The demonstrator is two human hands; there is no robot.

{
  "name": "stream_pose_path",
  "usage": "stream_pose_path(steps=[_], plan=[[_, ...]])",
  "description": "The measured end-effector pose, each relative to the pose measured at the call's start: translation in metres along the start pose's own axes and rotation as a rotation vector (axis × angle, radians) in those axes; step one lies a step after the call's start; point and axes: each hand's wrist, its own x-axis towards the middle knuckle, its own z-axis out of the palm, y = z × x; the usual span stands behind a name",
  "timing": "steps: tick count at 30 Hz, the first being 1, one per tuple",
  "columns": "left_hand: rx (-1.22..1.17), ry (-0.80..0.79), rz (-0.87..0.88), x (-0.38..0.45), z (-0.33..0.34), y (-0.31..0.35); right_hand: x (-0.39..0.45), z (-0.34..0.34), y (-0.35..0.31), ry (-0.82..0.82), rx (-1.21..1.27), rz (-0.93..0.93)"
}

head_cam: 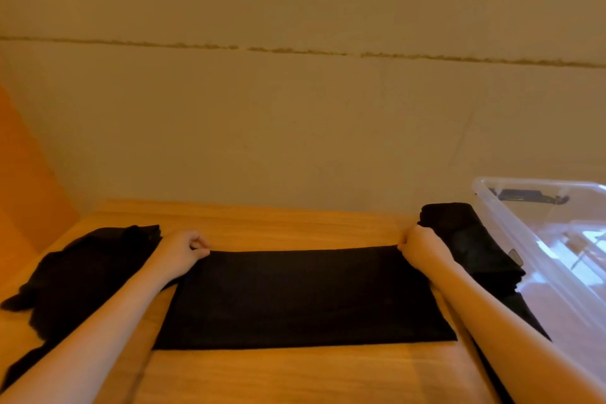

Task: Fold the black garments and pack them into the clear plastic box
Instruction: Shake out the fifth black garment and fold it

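Note:
A black garment lies flat as a wide rectangle in the middle of the wooden table. My left hand pinches its far left corner. My right hand pinches its far right corner. Both corners sit at the garment's far edge, low on the table. A loose heap of black garments lies to the left, partly under my left forearm. A folded black garment rests to the right, against the clear plastic box, whose inside looks empty of clothes.
The wooden table runs back to a beige wall. An orange panel stands at the left. The clear box takes up the right edge of the table. Bare wood shows in front of the garment and behind it.

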Motion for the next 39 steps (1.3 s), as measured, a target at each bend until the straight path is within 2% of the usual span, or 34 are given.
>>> stream_pose_path(steps=[4,7,10,13,15,17,19,20,25,29,32,34,36,39], plan=[[0.016,-0.034,0.019,0.001,-0.001,0.002,-0.004,0.010,0.002,0.046,0.001,0.019],[0.005,0.026,0.007,0.000,-0.002,0.002,-0.008,0.009,0.003,0.097,0.011,0.000],[0.162,0.066,-0.017,-0.004,0.004,0.000,-0.021,0.010,0.000,0.119,-0.091,-0.044],[0.446,0.275,0.096,-0.019,0.014,0.010,-0.038,0.017,-0.005,0.286,-0.241,-0.175],[0.460,0.381,0.175,-0.038,0.027,0.023,-0.048,0.025,-0.013,0.364,-0.183,-0.346],[0.410,0.321,0.152,-0.060,0.050,0.034,-0.057,0.037,-0.018,0.249,-0.072,-0.500],[0.438,0.180,0.071,-0.078,0.072,0.035,-0.066,0.048,-0.018,0.044,-0.059,-0.489],[0.464,0.117,0.027,-0.083,0.079,0.033,-0.068,0.051,-0.014,-0.002,-0.070,-0.442],[0.506,0.034,0.009,-0.075,0.079,0.031,-0.078,0.053,0.002,0.012,-0.154,-0.263],[0.471,-0.064,0.172,-0.054,0.069,0.035,-0.094,0.055,0.004,0.048,-0.164,-0.141],[0.595,-0.071,0.220,-0.033,0.052,0.036,-0.100,0.049,0.006,-0.050,-0.226,-0.162],[0.714,0.076,0.142,-0.034,0.050,0.044,-0.104,0.035,0.016,-0.158,-0.275,-0.225],[0.660,0.176,0.014,-0.052,0.060,0.056,-0.110,0.026,0.036,-0.165,-0.297,-0.267],[0.388,0.035,-0.180,-0.080,0.080,0.065,-0.131,0.026,0.052,-0.106,-0.293,-0.266]])
